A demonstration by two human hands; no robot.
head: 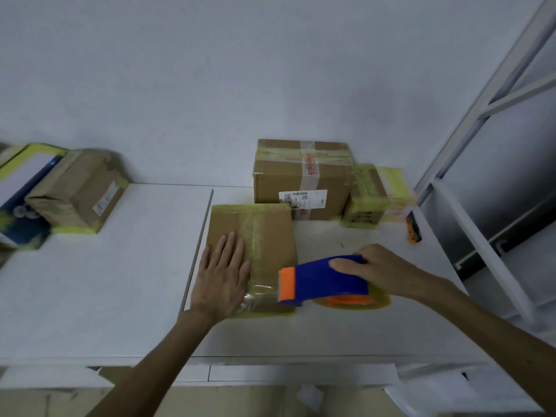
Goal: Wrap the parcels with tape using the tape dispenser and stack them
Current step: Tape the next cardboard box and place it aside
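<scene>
White table (120,296): left hand (224,275) flat on parcel (270,233), right hand (382,270) grips dispenser (325,279); label (302,199) unreadable.

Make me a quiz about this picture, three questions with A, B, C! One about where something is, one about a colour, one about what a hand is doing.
1. Where does the left hand rest?
A) on the flat parcel
B) on the wall
C) on the floor

2. What colours is the tape dispenser?
A) green and white
B) blue and orange
C) black and pink

3. What is the right hand doing?
A) waving in the air
B) gripping the tape dispenser
C) pointing upward

Answers:
1 A, its fingers lie flat on the cardboard.
2 B, blue body, orange front.
3 B, fingers curl round its body.
</scene>
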